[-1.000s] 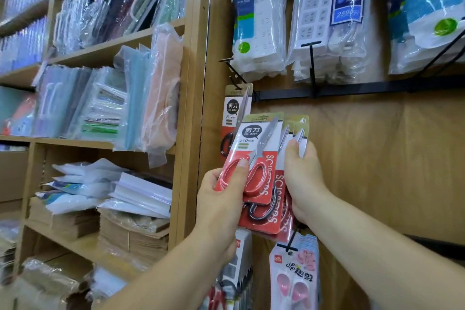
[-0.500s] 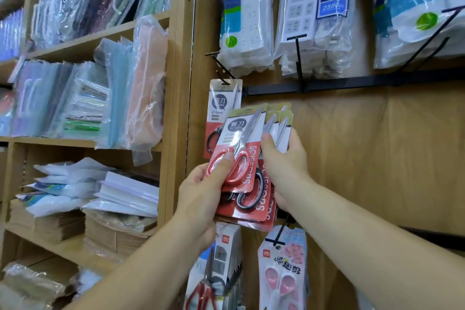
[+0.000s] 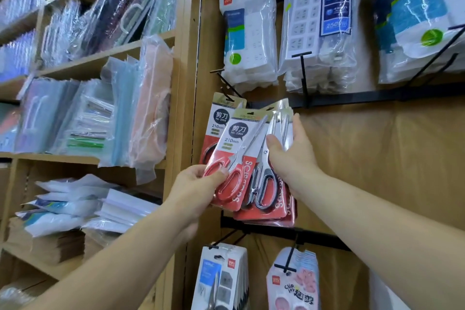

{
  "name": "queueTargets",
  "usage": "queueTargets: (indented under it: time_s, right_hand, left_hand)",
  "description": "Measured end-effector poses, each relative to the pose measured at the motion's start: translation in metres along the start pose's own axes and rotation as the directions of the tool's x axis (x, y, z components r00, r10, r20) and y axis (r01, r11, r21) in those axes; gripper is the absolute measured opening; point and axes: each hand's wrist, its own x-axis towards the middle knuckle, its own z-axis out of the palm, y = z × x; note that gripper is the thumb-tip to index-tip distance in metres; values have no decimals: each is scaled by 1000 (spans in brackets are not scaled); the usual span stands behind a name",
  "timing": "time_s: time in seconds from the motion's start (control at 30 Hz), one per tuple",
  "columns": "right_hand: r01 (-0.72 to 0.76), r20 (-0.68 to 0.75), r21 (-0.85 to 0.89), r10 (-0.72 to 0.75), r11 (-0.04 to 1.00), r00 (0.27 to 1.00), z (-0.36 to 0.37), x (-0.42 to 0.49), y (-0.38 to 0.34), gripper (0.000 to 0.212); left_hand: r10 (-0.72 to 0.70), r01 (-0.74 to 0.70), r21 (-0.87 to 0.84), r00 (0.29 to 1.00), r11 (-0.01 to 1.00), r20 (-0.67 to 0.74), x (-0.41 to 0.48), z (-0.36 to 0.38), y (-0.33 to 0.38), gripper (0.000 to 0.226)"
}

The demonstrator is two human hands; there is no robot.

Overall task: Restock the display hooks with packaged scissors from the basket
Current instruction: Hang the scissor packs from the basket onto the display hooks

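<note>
Here, in the head view, the left hand [image 3: 198,184] pinches a red-handled scissors pack [image 3: 241,148] by its lower corner, thumb on the handle loops. At its 3 o'clock, touching and partly behind it, the right hand [image 3: 294,158] grips a stack [image 3: 266,191] of black-handled packs, thumb in front, fingers behind. At the pack's 10 o'clock a hung pack [image 3: 219,121] lies against the board [image 3: 377,158]. At 12 o'clock hang power strips [image 3: 249,35], at 6 pink scissors [image 3: 294,282].
</note>
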Motion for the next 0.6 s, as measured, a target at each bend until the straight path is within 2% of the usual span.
queueTargets:
  time_s: [0.17, 0.33, 0.5, 0.6]
  right_hand:
    - [-12, -54, 63, 15, 998, 998, 3, 10, -1, 62]
    - [17, -75, 71, -12, 997, 997, 12, 28, -5, 57]
    - [50, -62, -11, -51, 999, 997, 19, 35, -9, 69]
    - [60, -57, -9, -60, 998, 997, 18, 38, -3, 64]
  left_hand:
    - [84, -93, -75, 990, 993, -110, 26, 0, 1, 39]
    - [137, -166, -133, 970, 977, -200, 53, 3, 19, 37]
    - [158, -193, -146, 963, 970, -218, 66, 8, 24, 65]
    - [189, -219, -150, 963, 964, -193, 67, 9, 19, 65]
